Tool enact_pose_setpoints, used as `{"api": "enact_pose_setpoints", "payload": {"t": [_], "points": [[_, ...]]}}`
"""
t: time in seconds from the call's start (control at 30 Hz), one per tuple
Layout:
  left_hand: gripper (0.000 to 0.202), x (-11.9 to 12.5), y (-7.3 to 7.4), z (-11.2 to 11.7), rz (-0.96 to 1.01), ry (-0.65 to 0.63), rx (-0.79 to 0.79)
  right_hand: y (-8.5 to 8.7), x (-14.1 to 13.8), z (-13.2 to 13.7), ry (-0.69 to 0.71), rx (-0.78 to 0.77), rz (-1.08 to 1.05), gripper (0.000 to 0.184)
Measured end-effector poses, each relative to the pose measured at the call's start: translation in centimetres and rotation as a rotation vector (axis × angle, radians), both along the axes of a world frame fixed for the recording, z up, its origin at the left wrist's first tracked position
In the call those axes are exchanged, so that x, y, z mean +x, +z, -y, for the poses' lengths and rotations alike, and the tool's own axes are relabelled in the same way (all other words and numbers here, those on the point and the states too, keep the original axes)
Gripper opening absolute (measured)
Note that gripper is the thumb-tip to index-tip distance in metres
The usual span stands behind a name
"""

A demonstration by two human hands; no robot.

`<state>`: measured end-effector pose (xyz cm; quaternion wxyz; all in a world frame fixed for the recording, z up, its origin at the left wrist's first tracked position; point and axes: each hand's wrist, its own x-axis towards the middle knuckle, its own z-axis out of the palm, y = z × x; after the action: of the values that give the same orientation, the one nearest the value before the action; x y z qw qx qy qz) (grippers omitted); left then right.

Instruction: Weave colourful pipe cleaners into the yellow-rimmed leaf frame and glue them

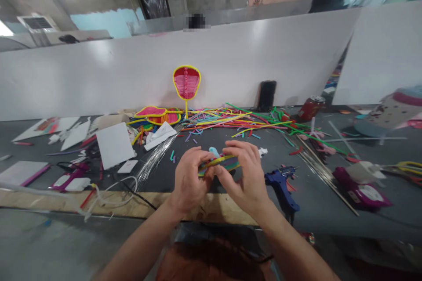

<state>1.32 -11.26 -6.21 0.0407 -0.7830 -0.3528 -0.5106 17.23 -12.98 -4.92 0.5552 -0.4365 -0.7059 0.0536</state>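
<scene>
Between both hands, above the front of the dark table, is a small pipe-cleaner piece point(225, 159) with a yellow edge and some blue and green in it. My left hand point(193, 178) pinches its left end, fingers curled round it. On the other side, my right hand point(245, 171) grips the right end, with the thumb below and the fingers on top. A light-blue tuft point(214, 152) shows just behind the piece. The fingers hide much of its shape. Right of my right hand lies a blue hot glue gun point(281, 189).
A pink pipe-cleaner fan shape with a yellow rim point(187, 83) stands by the white partition point(132, 70). Loose colored pipe cleaners point(224, 118) cover the back of the table. Also there are a phone point(267, 95), a red can point(310, 108), silver wires point(158, 158) and white cards point(115, 145).
</scene>
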Motion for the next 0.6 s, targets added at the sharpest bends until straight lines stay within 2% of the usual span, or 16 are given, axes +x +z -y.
{"api": "enact_pose_setpoints", "payload": {"t": [0.17,0.37,0.6], "points": [[0.03,0.61,-0.18,0.31,0.013,0.032,0.037,0.05,-0.36,-0.16,0.033,-0.027,-0.06,0.01],[0.028,0.66,0.02,0.62,0.038,0.027,0.004,0.01,-0.22,-0.16,0.097,-0.045,-0.073,0.015],[0.029,0.22,-0.28,0.63,0.069,0.102,-0.058,-0.41,0.11,-0.48,0.113,0.002,-0.165,0.021]]}}
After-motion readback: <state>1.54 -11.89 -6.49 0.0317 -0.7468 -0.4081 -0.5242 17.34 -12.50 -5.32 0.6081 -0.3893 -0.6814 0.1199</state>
